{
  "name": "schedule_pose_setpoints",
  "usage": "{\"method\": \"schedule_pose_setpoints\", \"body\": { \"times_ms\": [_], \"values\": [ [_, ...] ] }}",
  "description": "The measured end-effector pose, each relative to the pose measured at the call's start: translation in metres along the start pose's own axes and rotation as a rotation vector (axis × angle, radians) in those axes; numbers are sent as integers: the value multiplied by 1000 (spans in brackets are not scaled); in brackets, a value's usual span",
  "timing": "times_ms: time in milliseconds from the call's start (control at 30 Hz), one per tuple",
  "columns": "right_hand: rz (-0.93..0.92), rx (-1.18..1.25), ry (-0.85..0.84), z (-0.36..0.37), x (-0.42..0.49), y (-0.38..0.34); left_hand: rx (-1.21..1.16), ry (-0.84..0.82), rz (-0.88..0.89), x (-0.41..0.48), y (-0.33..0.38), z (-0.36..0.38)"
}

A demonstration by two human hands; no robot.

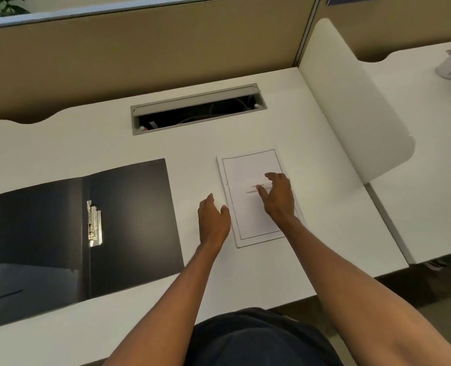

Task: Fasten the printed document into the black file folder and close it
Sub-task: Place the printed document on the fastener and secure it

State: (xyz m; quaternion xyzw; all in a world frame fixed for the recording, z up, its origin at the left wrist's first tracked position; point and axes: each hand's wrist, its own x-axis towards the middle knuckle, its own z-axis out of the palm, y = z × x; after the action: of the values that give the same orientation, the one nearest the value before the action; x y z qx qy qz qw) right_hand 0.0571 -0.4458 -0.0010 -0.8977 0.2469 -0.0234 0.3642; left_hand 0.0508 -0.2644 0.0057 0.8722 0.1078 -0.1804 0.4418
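The black file folder (87,233) lies open on the desk (245,273), with the printed document (248,215) off to its right. Right hand (278,198) rests spread on the page, left hand (213,220) hovers open and empty beside it. I'd pinch the whole stack by its edges so the sheets stay squared, then slide it under the metal clip (94,224).

A black file folder (87,233) lies open, metal clip (94,223) exposed, left of a bordered printed document (248,212) lying flat.

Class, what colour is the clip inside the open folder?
Silver metal clip, against the black folder; head view.
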Motion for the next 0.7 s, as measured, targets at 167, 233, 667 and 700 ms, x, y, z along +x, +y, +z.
{"method": "schedule_pose_setpoints", "body": {
  "times_ms": [167,233,667,700],
  "values": [
    [124,-207,51,-30,14,35,-37,-2,-86,-2,19,30],
    [171,-225,24,-36,15,44,-36,8,-107,-3,23,37],
    [182,-193,-113,-39,21,57,-44,71,-196,-6,49,63],
    [174,-195,-116,-39,21,57,-71,83,-218,-3,51,64]
  ]
}}
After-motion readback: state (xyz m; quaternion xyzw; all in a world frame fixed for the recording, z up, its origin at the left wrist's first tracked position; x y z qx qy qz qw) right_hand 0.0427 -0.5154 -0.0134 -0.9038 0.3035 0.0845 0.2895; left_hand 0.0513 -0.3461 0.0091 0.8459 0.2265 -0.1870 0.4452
